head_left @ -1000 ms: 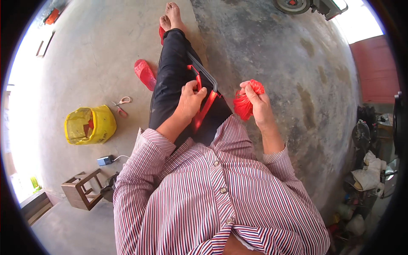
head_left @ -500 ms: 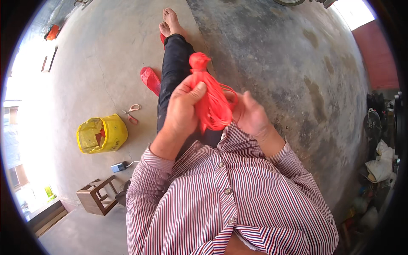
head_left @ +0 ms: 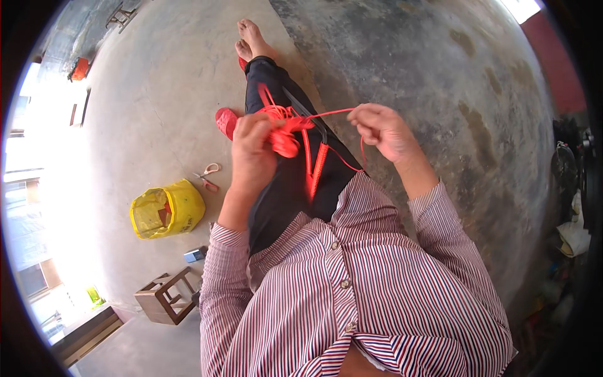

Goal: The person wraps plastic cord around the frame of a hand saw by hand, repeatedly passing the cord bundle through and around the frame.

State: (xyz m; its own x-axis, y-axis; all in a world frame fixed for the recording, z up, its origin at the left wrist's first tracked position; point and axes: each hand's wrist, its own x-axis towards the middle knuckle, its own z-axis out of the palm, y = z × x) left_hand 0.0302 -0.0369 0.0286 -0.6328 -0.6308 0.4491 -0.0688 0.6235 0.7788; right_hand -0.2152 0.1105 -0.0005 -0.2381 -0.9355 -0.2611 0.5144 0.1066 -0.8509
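Your left hand (head_left: pixel 251 141) is clenched around a loose bundle of red cord (head_left: pixel 284 129), held above your lap over the dark trousers (head_left: pixel 282 188), and your right hand (head_left: pixel 382 129) pinches a single strand of the same cord between thumb and fingertips, drawn fairly taut across from the bundle. More of the cord hangs down from the bundle toward your lap, beside a flat dark board with a red edge (head_left: pixel 317 166) that rests on your thigh. Judging by how it loops and sags, the cord is light, thin and limp, with no stiffness of its own, so it will take whatever shape you give it and is likely to tangle if the bundle slackens. It looks smooth and may slip through a light pinch, so grip the strand close to its end and keep the bundle closed in the palm rather than by the fingertips. On the concrete floor (head_left: pixel 163 113) to your left lie scissors (head_left: pixel 206 176), a yellow bag (head_left: pixel 166 210), a red sandal (head_left: pixel 226 122) and a small wooden stool (head_left: pixel 164 295).
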